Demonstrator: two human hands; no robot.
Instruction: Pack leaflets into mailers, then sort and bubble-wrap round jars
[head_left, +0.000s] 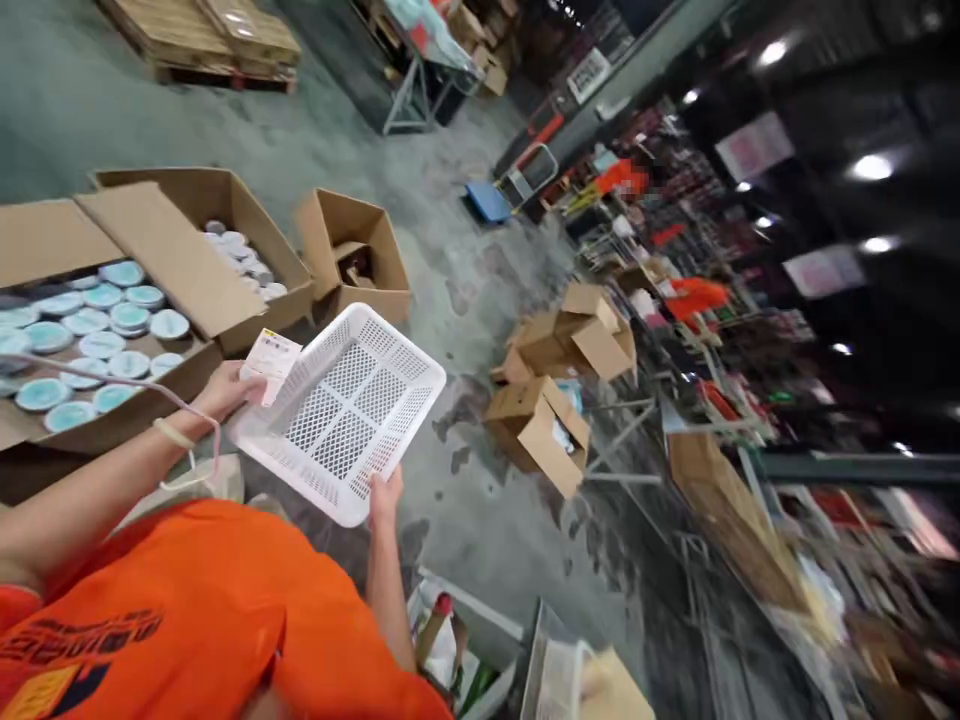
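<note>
A white plastic basket [349, 415] with a mesh bottom is held out in front of me, tilted, with nothing inside it. My right hand [385, 497] is closed on its near rim. My left hand [232, 390] is by the opposite end, its fingers closed on a printed paper slip [271, 362] that overlaps the basket's corner. Whether these fingers also grip the rim I cannot tell. Close to my left hand is an open cardboard box [161, 395] with several round, pale green-lidded tubs [101, 345].
Another carton [259, 215] holds more round tubs; beside it stands an open cardboard box [375, 245]. Several opened cartons [536, 425] lie across the floor. A grey bin [480, 605] is near my right side. Wooden pallets [191, 45] and a blue trolley [487, 200] are farther off.
</note>
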